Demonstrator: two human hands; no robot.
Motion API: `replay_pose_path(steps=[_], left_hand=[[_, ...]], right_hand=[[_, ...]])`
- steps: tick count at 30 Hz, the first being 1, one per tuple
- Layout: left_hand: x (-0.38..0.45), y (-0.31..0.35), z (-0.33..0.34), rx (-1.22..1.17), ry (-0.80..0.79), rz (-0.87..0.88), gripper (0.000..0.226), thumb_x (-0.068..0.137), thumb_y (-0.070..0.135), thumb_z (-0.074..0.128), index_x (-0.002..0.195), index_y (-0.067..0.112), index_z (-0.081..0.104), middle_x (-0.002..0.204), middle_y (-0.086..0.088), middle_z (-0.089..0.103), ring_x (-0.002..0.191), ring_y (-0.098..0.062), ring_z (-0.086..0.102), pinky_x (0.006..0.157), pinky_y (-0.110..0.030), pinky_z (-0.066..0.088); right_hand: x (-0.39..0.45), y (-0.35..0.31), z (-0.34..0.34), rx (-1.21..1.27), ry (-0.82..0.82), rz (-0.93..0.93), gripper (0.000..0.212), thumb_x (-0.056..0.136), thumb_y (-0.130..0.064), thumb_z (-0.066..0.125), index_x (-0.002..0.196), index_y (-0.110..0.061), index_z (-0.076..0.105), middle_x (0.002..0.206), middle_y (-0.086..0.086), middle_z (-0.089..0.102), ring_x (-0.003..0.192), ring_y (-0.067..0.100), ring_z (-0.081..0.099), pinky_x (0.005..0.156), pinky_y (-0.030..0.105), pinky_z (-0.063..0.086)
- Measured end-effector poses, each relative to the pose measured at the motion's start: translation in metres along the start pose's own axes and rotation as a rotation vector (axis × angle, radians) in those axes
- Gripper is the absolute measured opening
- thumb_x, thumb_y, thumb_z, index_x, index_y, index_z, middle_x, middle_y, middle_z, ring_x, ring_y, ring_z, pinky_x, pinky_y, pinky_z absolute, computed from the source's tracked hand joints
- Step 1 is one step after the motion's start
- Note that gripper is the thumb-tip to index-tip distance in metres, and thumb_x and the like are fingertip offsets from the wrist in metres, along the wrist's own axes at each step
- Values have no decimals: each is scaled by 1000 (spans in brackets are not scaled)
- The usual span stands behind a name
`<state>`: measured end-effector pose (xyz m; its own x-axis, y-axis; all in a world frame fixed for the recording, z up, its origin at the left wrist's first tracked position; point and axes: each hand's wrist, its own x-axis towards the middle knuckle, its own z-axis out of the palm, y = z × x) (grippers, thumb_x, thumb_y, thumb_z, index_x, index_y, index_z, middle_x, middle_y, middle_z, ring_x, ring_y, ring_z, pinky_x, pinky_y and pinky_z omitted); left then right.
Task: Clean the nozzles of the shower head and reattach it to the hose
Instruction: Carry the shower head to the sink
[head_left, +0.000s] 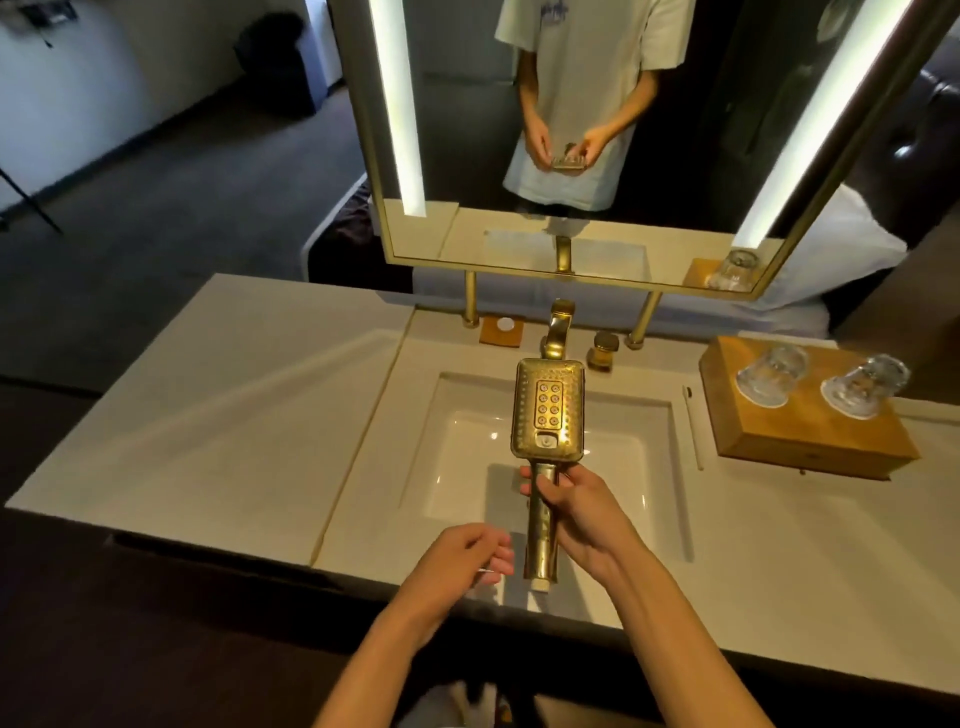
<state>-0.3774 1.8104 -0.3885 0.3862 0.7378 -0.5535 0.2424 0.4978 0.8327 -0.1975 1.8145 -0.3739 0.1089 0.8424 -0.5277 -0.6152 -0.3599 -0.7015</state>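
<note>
Two hands (470, 558) (576, 512), one shower head (548, 413), two glasses (772, 375) (863, 383)

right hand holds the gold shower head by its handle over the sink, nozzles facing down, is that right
Not quite. In the head view the right hand does hold the gold shower head by its handle over the sink, but the nozzles face up toward the camera, not down.

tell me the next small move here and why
Probably bring the left hand, which seems to pinch a thin pick, up to the nozzle face of the shower head. The right hand holds it by the handle, nozzles up, over the sink.
</note>
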Motion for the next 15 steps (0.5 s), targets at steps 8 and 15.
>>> replay_pose_path(steps=[8, 15], left_hand=[[74, 24, -11, -355, -164, -54, 32, 103, 22, 47, 111, -3, 65, 100, -27, 72, 91, -35, 72, 92, -48, 57], [119, 34, -35, -363, -288, -106, 28, 97, 22, 58, 117, 3, 62, 108, -28, 70, 86, -39, 73, 75, -42, 59]], right_hand=[[67, -11, 22, -138, 90, -80, 33, 89, 9, 58, 119, -3, 62, 112, 12, 72, 95, 20, 65, 89, 34, 51], [91, -5, 37, -237, 113, -72, 35, 88, -4, 66, 122, -13, 62, 113, 1, 74, 98, 20, 68, 89, 46, 52]])
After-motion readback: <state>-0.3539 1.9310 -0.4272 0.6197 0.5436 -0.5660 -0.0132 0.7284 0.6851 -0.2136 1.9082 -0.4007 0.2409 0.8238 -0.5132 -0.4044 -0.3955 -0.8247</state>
